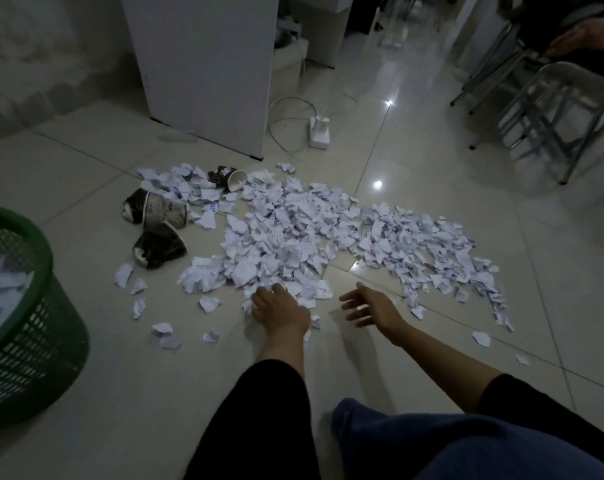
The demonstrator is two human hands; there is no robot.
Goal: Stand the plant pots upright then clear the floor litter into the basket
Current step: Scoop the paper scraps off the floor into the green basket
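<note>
Three cups lie tipped on the tiled floor [432,358], far left of the litter: one crushed dark cup [159,249] nearest, a pale printed cup [162,213] just beyond it and touching, and a third cup [232,179] farther off, its white mouth facing right. None stands upright.

Paper scraps [293,230], white, crumpled and with faint print, spread in a broad heap across the middle of the floor and trail off to the right. Loose single scraps lie scattered near left of the heap.

Left hand [280,308]: palm down at the near edge of the heap, fingers curled over a few scraps; grip on them looks likely, though whether it truly holds them I cannot tell.

Right hand [366,306]: just right of the left, fingers spread and loose, holding nothing, above bare tile near the heap's edge.

Green mesh basket [34,341] stands at the left edge, well apart from the hands, with white paper already inside.

Both arms wear dark sleeves; a blue-clad knee [432,445] shows at near right.

Far side: white cabinet [207,71], power strip [319,131] with looped white cable beside it, metal-legged stools [553,109] far right.
</note>
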